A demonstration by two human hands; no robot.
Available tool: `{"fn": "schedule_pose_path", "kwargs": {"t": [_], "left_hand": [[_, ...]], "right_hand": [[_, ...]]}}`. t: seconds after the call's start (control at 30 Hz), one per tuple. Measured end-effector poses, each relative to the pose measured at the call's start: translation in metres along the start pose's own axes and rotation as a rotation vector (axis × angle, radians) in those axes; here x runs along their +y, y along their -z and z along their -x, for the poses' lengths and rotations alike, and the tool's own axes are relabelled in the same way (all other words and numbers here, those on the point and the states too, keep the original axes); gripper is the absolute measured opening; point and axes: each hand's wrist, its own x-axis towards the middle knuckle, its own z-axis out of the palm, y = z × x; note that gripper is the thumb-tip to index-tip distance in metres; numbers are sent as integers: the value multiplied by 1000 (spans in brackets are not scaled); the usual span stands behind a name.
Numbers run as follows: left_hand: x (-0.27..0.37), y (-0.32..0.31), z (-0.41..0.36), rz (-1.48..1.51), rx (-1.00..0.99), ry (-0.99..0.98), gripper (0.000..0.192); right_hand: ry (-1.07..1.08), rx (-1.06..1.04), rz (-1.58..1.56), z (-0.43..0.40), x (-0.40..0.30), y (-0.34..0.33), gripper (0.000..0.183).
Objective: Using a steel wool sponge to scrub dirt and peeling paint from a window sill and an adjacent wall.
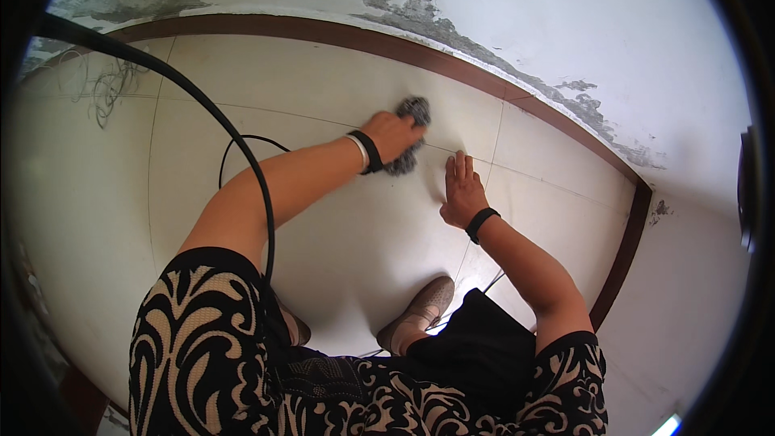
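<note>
My left hand grips a grey, fuzzy cloth or pad against the pale tiled floor. The pad shows beyond my fingers and below them, and it is slightly blurred. To its right, my right hand has its fingers stretched forward and its thumb out to the side, with nothing held. Its fingertips appear to rest on the tiles. Dark bands circle both wrists, with a pale bangle on the left one.
A brown skirting board runs along the wall, whose paint is peeling. At far left lies a tangle of thin strands. A black cable crosses in front of my left arm. My shoe stands close below.
</note>
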Motion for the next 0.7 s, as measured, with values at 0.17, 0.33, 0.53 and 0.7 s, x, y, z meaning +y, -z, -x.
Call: {"fn": "schedule_pose_path", "kwargs": {"t": [0.17, 0.33, 0.53, 0.7], "left_hand": [[-121, 22, 46, -90, 75, 557, 53], [-145, 34, 72, -31, 236, 780, 39], [-97, 15, -4, 211, 375, 787, 19], [-28, -6, -79, 266, 324, 513, 18]], "right_hand": [[0, -9, -18, -3, -2, 9, 84], [-10, 8, 11, 1, 3, 4, 84], [3, 3, -19, -4, 0, 5, 85], [-10, -1, -11, -2, -1, 5, 90]]}}
